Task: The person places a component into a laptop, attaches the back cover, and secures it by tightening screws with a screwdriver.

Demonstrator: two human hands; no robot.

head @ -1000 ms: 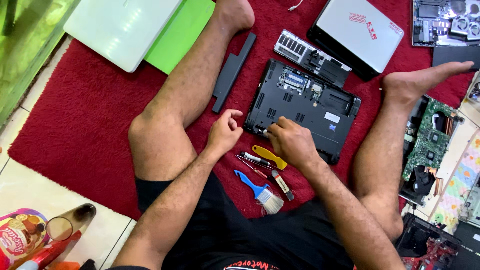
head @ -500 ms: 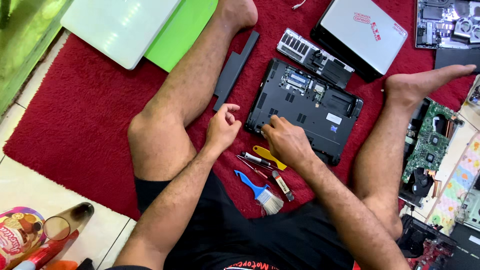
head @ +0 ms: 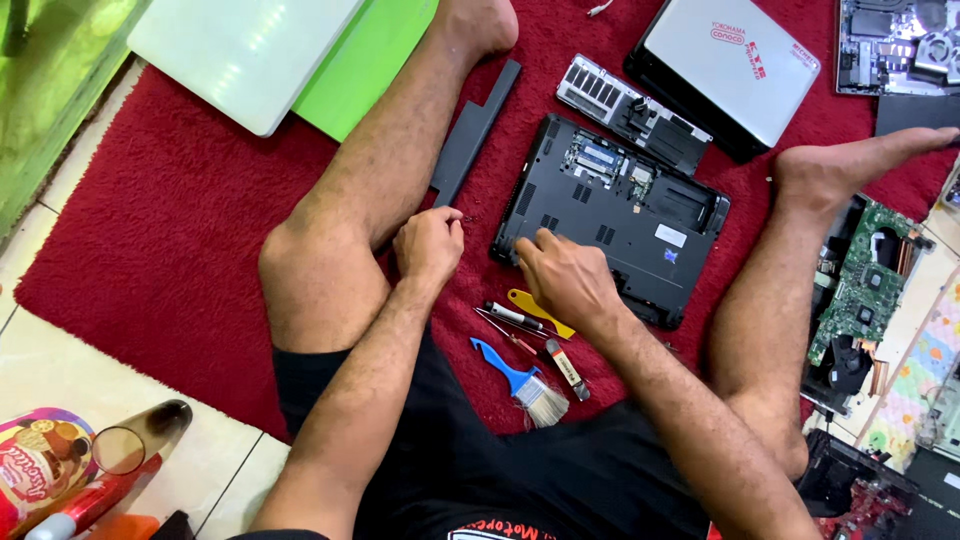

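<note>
laptop base (head: 615, 215): upside down on the red rug (head: 170, 250), between the legs, long axis running down and to the right
right hand (head: 562, 280): flat on the near-left corner, fingers together, curled onto the edge
left hand (head: 430, 243): just left of the base, not touching, fingertips pinched over tiny dark specks, maybe screws, can't tell
nearer: right, easily
in the way: nothing much; screwdriver (head: 515, 316), yellow pry tool (head: 540, 312), blue brush (head: 520, 383) just behind the right wrist
also around: black strip (head: 476, 132) leaning by the left leg

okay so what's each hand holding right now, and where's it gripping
Left hand is pinched shut over the red rug; anything in it is too small to tell. Right hand rests on the laptop base's near edge, gripping nothing visible.
</note>
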